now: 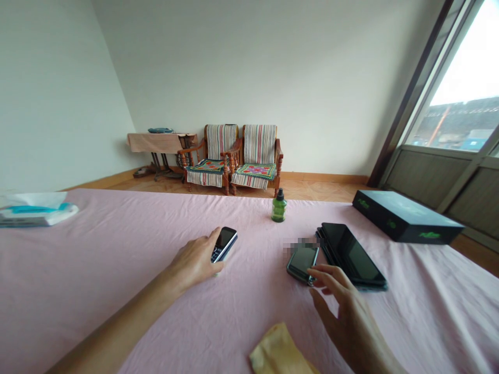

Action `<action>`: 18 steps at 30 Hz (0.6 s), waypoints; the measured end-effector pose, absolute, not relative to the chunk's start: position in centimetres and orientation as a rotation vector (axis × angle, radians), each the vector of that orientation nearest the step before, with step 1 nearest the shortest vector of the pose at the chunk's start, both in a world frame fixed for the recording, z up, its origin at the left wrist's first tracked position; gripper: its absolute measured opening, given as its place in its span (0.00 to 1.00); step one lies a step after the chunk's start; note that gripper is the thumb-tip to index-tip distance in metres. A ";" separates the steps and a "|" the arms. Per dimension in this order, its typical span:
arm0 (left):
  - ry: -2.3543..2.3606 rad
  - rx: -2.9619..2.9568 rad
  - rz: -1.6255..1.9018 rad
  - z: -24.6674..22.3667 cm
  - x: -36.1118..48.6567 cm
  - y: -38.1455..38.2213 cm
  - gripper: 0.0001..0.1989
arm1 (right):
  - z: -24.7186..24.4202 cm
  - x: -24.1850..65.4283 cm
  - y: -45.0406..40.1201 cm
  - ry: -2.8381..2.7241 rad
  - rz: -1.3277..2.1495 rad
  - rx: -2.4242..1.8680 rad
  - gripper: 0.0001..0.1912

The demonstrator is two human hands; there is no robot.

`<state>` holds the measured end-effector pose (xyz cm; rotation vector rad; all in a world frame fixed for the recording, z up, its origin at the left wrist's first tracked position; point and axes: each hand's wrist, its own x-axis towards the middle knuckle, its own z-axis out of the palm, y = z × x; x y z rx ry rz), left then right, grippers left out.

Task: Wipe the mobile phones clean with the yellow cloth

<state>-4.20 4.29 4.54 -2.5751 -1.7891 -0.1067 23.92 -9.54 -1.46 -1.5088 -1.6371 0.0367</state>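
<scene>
My left hand [198, 262] is closed around the near end of a black keypad phone [226, 238], thumb on its near right side and fingers along its left. That phone looks thick, perhaps with another under it. My right hand [339, 296] has its fingers apart, with the fingertips at the lower right corner of a dark phone [304, 259] lying on the cloth. Its thumb stays off the phone. Right of this phone lies a stack of black tablets [353, 254]. A folded yellow cloth [283, 353] lies nearest me, between my arms.
A pink cloth [156, 322] covers the table. A green bottle with a black cap [278, 208] stands near the far edge. At the right is a black box [405, 215]; a tissue pack [37, 210] lies far left. Two wooden chairs [255, 169] stand beyond.
</scene>
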 end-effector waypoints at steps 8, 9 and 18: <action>-1.833 -2.491 -0.084 5.6 -2.2 5.7 0.35 | -1.5 23.7 -9.5 -1.620 0.053 -1.488 0.13; -1.838 -2.488 -0.065 5.7 -1.8 6.2 0.33 | -1.5 23.8 -9.5 -1.625 0.055 -1.487 0.13; -1.905 -2.477 0.214 6.5 1.1 9.8 0.14 | -1.7 24.0 -9.4 -1.635 0.089 -1.491 0.13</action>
